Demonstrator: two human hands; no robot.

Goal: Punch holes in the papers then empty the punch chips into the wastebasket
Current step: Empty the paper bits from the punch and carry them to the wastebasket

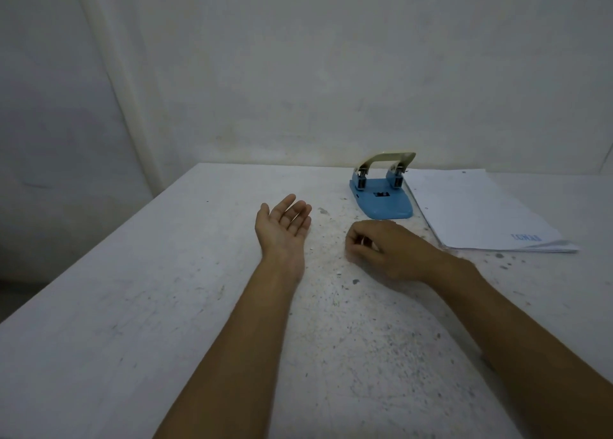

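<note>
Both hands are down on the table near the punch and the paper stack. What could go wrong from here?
1. The right hand is curled, pinching something small and white; its fingers hide it, and it could drop unseen onto the speckled white table.
2. No wastebasket is in view, so chips cupped in the open, palm-up left hand may spill on the way.
3. The blue metal hole punch touches the stack of white papers; lifting it carelessly could shift the sheets.

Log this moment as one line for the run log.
left hand: open, palm up | right hand: curled, pinching something small | hole punch: on table, untouched | papers: stacked right of it
</note>
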